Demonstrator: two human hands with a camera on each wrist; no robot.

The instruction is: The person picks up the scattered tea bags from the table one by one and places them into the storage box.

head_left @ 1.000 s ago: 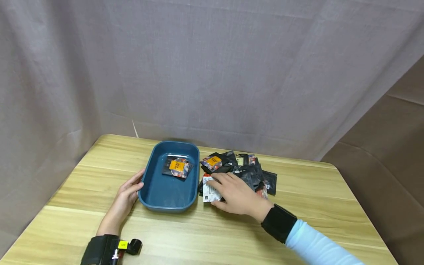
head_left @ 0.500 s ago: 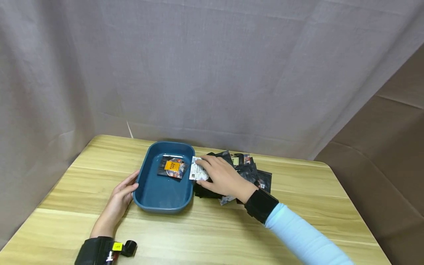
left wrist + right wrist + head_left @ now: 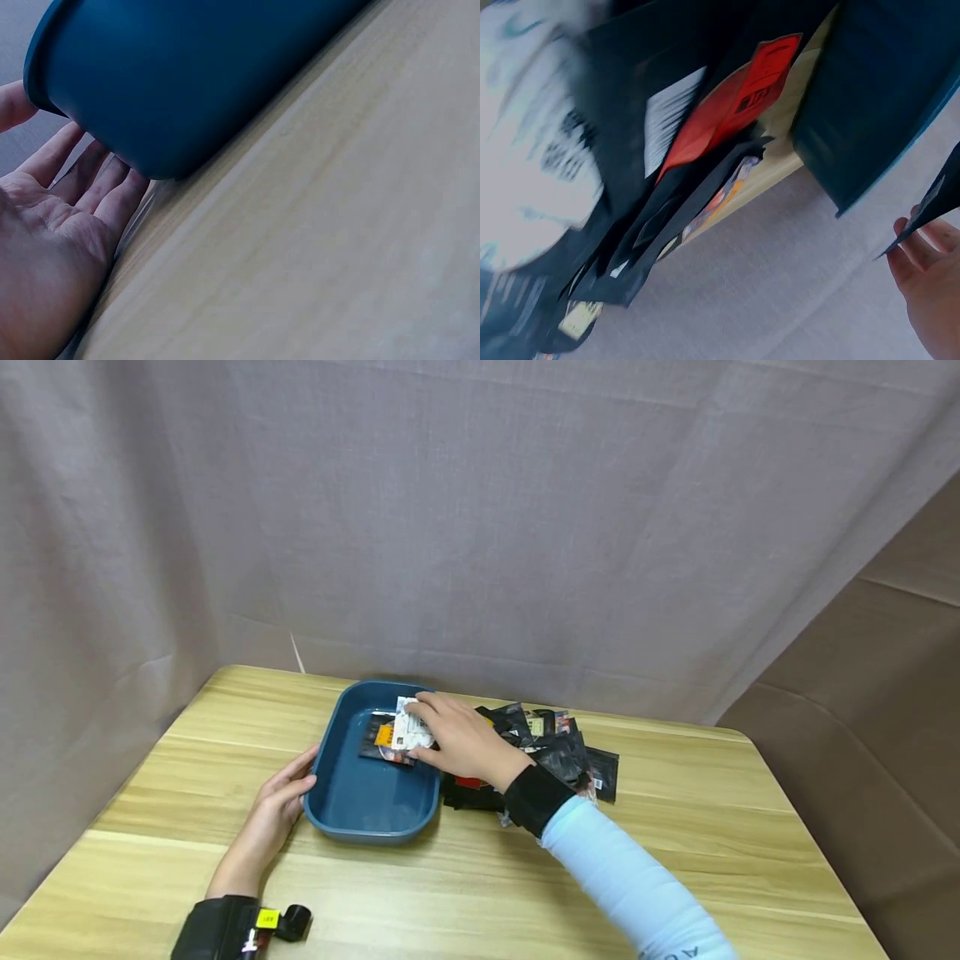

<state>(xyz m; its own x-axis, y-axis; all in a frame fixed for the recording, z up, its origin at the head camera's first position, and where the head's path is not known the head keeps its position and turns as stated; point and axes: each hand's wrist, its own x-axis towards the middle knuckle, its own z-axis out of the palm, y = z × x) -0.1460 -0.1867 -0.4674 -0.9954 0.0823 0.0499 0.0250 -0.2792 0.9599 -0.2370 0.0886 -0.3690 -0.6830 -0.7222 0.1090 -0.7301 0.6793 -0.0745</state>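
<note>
My right hand pinches a small flat packet with a white printed face over the blue plastic bin. Its fingers lie along the top edge, with the thumb at the near side. In the right wrist view the packet shows a dark side between fingers and thumb. Beneath it in the bin lies a black packet with an orange label, partly covered. My left hand rests against the bin's left wall. In the left wrist view its fairly straight fingers touch the outer wall, thumb by the rim.
A loose heap of black packets lies right of the bin, some with red, yellow or printed labels. The wooden table extends to the front and right. A grey curtain hangs behind the back edge.
My right hand has carried the white-faced packet leftward from the heap, across the bin's right rim to above the black packet inside. The left hand has stayed at the bin's side.
</note>
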